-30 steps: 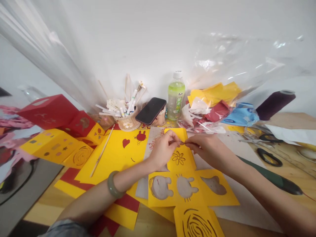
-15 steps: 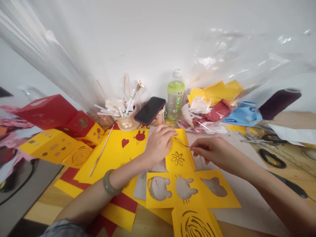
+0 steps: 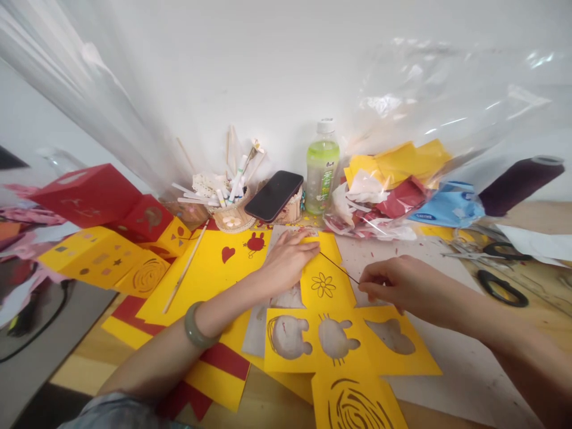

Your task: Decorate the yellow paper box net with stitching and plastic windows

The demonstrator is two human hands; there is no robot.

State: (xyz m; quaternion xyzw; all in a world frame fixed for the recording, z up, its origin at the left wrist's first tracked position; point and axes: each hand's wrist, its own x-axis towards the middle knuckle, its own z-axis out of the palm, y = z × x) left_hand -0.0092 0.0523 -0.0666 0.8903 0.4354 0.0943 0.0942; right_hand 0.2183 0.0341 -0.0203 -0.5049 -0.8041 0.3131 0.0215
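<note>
A dark thread (image 3: 338,267) runs taut and slanting across the upper panel of a yellow cut-out card (image 3: 333,301). My right hand (image 3: 388,283) pinches its lower right end, just off the card's edge. At the other end, my left hand (image 3: 292,256) is closed on the thread near the panel's top, its fingertips partly hidden. A flower outline (image 3: 323,285) marks that panel. Below it, the cross-shaped card has rabbit-head openings, a heart-shaped opening (image 3: 391,336) and a swirl of curved slits (image 3: 354,407).
Red and yellow paper boxes (image 3: 87,196) stand left, beside a thin stick (image 3: 185,268). At the back are a pen basket (image 3: 231,218), phone (image 3: 274,195), green drink bottle (image 3: 322,170) and plastic bag of scraps (image 3: 388,196). Scissors (image 3: 500,253) and a purple thread cone (image 3: 521,185) lie right.
The thread was a slack loop and is now pulled straight. My right hand has moved right and down, away from my left hand, which stays near the card's top.
</note>
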